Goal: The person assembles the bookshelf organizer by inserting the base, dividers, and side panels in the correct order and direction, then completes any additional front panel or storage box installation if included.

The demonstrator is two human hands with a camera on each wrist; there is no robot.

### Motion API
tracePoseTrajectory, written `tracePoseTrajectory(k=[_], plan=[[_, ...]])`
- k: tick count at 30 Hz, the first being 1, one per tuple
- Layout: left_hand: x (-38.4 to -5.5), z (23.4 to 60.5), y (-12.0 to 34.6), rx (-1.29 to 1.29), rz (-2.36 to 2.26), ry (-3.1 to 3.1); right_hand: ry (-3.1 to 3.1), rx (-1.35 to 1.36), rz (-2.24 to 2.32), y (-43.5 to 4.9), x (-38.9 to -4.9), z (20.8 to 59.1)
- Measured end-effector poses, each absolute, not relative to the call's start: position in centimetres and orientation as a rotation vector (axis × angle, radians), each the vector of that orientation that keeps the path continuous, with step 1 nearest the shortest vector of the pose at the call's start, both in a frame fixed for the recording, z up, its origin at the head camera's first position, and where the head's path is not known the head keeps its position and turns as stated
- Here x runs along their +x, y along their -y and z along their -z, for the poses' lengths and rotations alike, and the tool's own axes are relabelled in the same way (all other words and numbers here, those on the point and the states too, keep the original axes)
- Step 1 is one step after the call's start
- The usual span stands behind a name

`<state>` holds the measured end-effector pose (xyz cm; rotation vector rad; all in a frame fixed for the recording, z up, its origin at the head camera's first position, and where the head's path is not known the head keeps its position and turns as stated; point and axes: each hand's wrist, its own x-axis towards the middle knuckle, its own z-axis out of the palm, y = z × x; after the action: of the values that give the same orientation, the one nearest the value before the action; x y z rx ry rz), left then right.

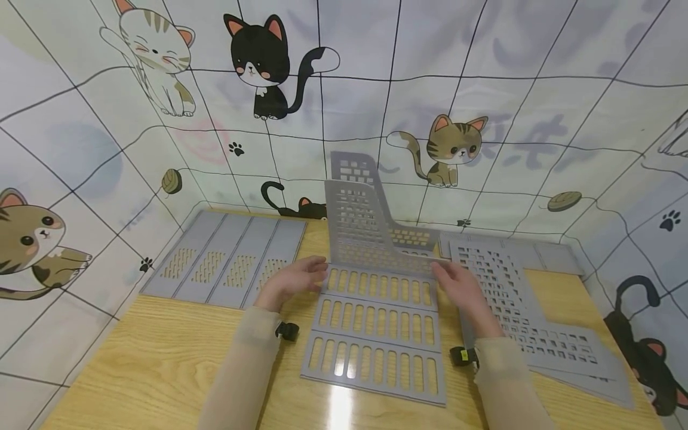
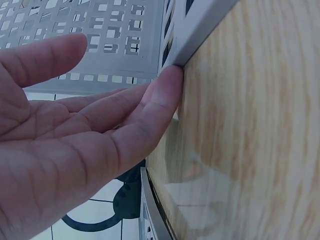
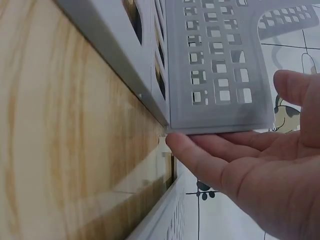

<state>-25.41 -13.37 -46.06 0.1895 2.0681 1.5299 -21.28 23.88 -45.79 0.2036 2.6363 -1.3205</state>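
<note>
Two grey plastic L-shaped side panels [image 1: 357, 224] with rows of small rectangular holes stand upright, one behind the other. They rise at the far edge of a flat slotted grey panel [image 1: 376, 328] lying on the table. At the left corner, where the front upright meets the slotted panel, the index fingertip of my left hand [image 1: 298, 278] touches the edge; its thumb is apart. My right hand [image 1: 459, 286] is at the low right end of the front upright. Its fingers lie straight along that panel's end edge [image 3: 220, 122], with the thumb held off.
A grey folding panel [image 1: 226, 257] with slanted slots lies on the wooden table [image 1: 177, 352] at the left. More L-shaped perforated panels [image 1: 537, 322] are stacked at the right, with another flat grey panel [image 1: 553, 257] behind. A cat-print sheet [image 1: 360, 107] walls the back and sides.
</note>
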Motion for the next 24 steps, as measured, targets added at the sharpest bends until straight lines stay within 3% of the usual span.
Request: tracePoseTrajectory(k=[24], plan=[[-25.7,46.5,13.3,0.225,-1.469,-2.167,-2.519,-0.108,1.569,-23.8,-21.3,47.3]])
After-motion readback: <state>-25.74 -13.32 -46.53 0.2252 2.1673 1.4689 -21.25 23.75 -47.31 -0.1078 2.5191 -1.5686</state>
